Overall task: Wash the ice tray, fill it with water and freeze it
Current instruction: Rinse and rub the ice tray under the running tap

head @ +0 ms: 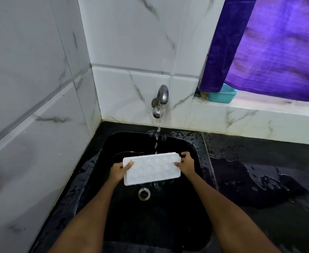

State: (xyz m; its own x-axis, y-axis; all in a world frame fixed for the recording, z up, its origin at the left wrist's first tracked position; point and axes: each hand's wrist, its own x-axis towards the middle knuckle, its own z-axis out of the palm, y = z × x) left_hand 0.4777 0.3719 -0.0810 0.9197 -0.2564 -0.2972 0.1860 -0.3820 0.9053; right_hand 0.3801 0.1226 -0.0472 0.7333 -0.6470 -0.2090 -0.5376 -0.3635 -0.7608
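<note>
A white ice tray (152, 168) is held over the black sink (190, 147), tilted with its far edge up. My left hand (120, 171) grips its left end and my right hand (186, 163) grips its right end. A metal tap (160, 101) on the tiled wall runs water, and the stream falls onto the tray's far edge. Water drips off the tray's near edge toward the round metal drain (144, 194) just below it.
The black counter (259, 161) to the right of the sink is wet with puddles. A teal plastic tub (221, 95) sits on the white ledge at the back right, under a purple curtain (270, 42). Marble-patterned tiles (31, 106) close the left side.
</note>
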